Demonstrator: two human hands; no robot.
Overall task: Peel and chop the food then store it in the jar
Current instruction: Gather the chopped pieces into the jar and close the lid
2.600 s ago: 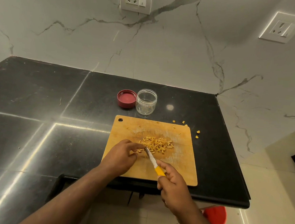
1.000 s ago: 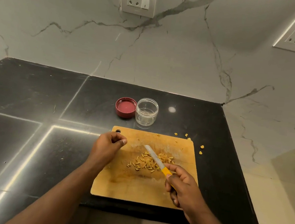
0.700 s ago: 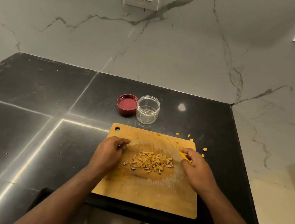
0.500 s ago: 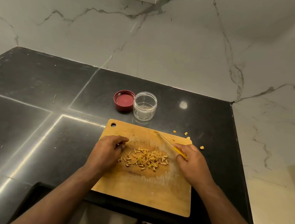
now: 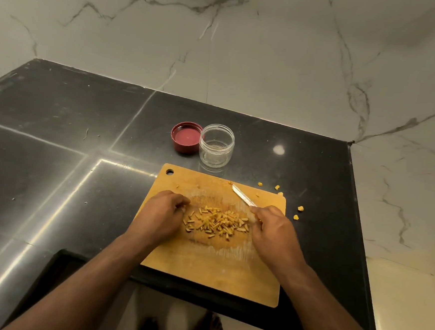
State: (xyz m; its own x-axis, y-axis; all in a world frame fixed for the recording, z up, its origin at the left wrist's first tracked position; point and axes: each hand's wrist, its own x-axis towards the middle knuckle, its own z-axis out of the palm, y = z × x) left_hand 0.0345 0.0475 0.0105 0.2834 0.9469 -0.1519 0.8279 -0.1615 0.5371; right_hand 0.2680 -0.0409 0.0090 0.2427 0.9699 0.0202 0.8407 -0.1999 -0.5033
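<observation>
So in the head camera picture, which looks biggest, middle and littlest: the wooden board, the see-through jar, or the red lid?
1. Wooden board, biggest by far, though it is also nearest.
2. See-through jar.
3. Red lid, only slightly smaller than the jar; they sit side by side, so that comparison is fair.

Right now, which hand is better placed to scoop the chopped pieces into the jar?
Left. The left hand holds nothing and sits beside the chopped pieces. The right hand grips the knife. The jar stands open beyond the board.
</observation>
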